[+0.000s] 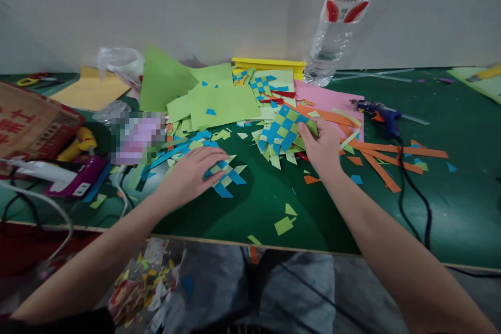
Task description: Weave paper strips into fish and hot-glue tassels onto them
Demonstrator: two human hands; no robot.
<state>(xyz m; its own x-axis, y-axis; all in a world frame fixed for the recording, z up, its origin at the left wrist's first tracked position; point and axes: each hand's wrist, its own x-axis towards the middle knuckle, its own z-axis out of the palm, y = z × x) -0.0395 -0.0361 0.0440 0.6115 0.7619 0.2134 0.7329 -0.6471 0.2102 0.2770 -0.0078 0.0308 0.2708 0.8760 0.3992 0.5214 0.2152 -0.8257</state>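
My right hand (323, 141) pinches a blue and green woven paper fish (285, 124), thumb on top, tilted above the table. A small round eye mark shows near its upper corner. Fringed green and blue paper strips spread out just below and left of it. My left hand (193, 175) has its fingers and thumb closed on the edge of a second blue and green woven paper fish (227, 180), low over the green table (266, 193). The hand hides part of that piece. Blue and green paper strips (172, 152) lie beside this hand.
Behind are green paper sheets (223, 104) and a pink sheet (332, 99). A clear bottle (326, 42) stands at the back. To the right lie a blue glue gun (385, 117) with its cord and orange strips (379, 167); a purple-and-white device (70, 182) sits left.
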